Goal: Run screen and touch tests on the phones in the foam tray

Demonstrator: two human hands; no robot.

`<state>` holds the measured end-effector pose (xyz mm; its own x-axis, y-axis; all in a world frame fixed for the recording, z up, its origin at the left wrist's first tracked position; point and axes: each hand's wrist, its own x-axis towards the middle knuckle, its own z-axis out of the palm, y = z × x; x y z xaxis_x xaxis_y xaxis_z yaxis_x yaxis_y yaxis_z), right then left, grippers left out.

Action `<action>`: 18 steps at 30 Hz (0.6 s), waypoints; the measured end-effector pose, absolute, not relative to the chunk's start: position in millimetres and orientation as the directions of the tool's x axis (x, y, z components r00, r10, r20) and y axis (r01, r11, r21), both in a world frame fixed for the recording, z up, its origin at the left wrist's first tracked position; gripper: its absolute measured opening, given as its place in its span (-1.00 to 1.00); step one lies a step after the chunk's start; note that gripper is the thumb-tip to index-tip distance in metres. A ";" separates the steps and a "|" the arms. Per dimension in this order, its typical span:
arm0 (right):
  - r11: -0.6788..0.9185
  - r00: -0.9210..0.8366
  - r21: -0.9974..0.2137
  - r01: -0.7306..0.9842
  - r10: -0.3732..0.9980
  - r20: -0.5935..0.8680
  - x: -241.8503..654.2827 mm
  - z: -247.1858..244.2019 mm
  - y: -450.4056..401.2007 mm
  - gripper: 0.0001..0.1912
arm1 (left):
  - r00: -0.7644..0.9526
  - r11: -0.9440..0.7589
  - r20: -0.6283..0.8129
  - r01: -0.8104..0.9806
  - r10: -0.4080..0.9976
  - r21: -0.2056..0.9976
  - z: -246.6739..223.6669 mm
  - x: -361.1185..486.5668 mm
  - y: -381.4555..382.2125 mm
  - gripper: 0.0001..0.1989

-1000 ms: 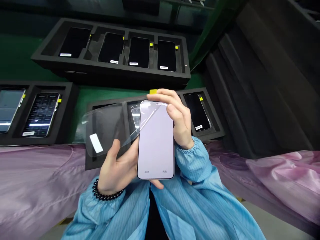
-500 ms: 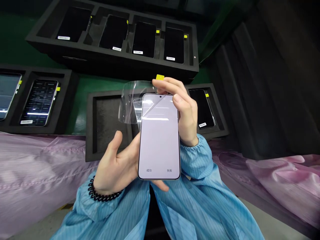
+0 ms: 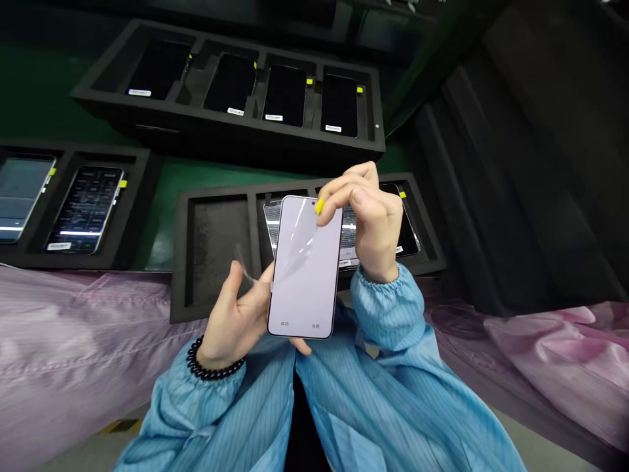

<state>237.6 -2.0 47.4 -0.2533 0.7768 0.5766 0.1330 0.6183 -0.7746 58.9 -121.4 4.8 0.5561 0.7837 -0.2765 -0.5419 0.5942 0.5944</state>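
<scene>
A smartphone [image 3: 302, 288] with a lit, pale screen rests on my left hand [image 3: 230, 324], whose fingers run beneath it while the thumb stands apart at the left. Two small labels show near the bottom of its screen. At the phone's top right, my right hand [image 3: 376, 219] pinches a yellow tab [image 3: 320, 206]. A clear film [image 3: 301, 246] hangs from this tab across the screen, with its curled edge showing beyond the phone's left side. How much of the film touches the glass I cannot tell.
Under my hands lies a black foam tray [image 3: 179, 262] with phones in some compartments. Behind it, a raised foam tray [image 3: 295, 134] holds several dark phones with yellow tabs. Another tray [image 3: 140, 216] with lit phones sits left. Black cloth [image 3: 491, 164] hangs at the right.
My right hand has moved down, bringing the yellow tab from above the phone onto its top right corner. The film, earlier bowed out behind the top left, now lies over the screen.
</scene>
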 end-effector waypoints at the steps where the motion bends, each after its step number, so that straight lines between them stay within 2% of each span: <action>1: 0.639 -0.289 -0.760 0.121 0.755 0.589 239.1 50.2 -1.1 -0.43 | 0.553 0.581 -0.262 -0.547 0.791 0.602 0.3 58.0 -122.7 -0.06; 5: 0.723 -0.378 -0.689 0.050 0.652 0.657 242.2 57.6 -1.3 -0.52 | 0.579 0.561 -0.183 -0.584 0.795 0.586 -11.5 56.1 -127.5 -0.07; 10: 0.832 -0.376 -0.549 0.086 0.537 0.755 242.7 56.8 -3.3 -0.62 | 0.578 0.515 -0.093 -0.628 0.811 0.583 -11.7 55.1 -125.6 -0.05; 13: 0.851 -0.385 -0.509 0.126 0.515 0.766 244.4 55.4 -1.1 -0.63 | 0.594 0.483 -0.007 -0.647 0.804 0.590 -7.9 54.3 -123.2 0.02; 18: 0.876 -0.414 -0.442 0.192 0.481 0.773 245.8 57.3 1.6 -0.59 | 0.591 0.495 -0.030 -0.648 0.806 0.579 -8.5 54.5 -124.2 0.14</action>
